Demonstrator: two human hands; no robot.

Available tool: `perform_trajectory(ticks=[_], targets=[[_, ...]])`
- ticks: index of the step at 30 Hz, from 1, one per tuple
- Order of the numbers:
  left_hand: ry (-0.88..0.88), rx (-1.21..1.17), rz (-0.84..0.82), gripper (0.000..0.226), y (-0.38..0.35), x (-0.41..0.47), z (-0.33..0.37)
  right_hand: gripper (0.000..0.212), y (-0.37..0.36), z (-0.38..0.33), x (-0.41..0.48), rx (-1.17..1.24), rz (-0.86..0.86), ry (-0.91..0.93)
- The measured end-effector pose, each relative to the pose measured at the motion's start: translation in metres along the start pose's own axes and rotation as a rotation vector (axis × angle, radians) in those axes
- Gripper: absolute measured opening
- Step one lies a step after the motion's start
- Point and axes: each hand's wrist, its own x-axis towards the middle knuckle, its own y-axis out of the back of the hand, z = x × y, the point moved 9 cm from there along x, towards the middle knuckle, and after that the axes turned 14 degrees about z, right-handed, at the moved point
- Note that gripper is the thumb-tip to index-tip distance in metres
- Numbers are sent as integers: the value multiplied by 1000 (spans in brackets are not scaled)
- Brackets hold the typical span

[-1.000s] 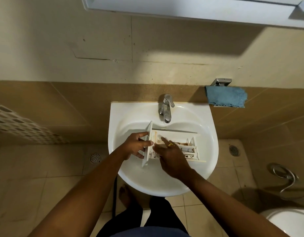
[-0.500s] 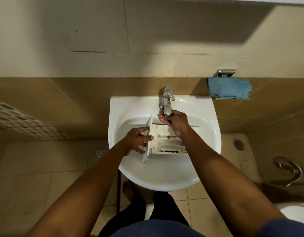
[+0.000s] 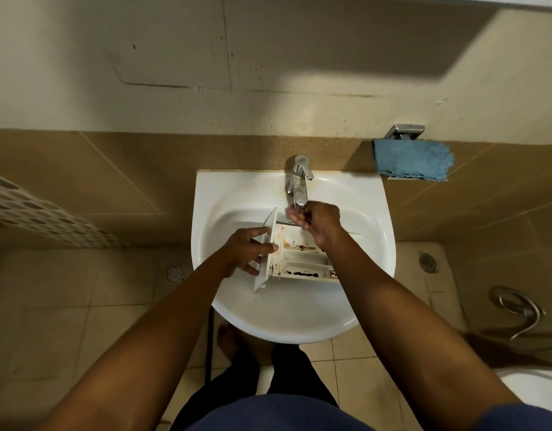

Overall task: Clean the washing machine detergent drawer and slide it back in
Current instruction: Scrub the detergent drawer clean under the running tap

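A: We're looking down from the head camera at a white sink (image 3: 225,194) fixed to the tan tiled wall, and the detergent drawer (image 3: 294,258) lies across the basin, nearer its left side than its right.

B: We see the left hand (image 3: 248,251) clamped on the drawer's front panel at the left end, thumb on the inner face, fingers wrapped behind it. That panel tips up toward the basin's back-left wall.

A: And the drawer's body runs off to the right, open side up. We count at least 2 long compartments, both streaked with brown and dark residue, heaviest along the channel nearest the sink's front rim.

B: The right hand (image 3: 319,223) is up at the back of the basin, directly under the spout of the chrome tap (image 3: 299,183). Fingers are curled loosely inward, cupped at the outlet. We can't tell whether it has hold of anything; nothing shows between the fingers.

A: Its wrist crosses over the drawer's back-right corner, so that end is hidden from us.

B: We can't make out a water stream from here, too small and blurred at the spout.

A: Off the sink, a blue cloth (image 3: 413,160) hangs on a metal holder on the wall, just past the sink's back-right corner. A floor drain (image 3: 175,273) sits on the tiles left of the basin, and another to the right.

B: Bare foot visible below the front rim, too.
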Motion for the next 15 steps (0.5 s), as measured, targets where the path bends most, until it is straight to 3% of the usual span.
perform_trajectory(ticks=[6,10,15], targets=[[-6,-15,9,72,2,-1,0,16,5,54,-54,-272,-136,90],[-13,-10,9,70,2,-1,0,20,26,67,-87,-396,-155,361],[4,-20,-2,72,2,-2,0,14,22,48,-74,-472,-108,539]])
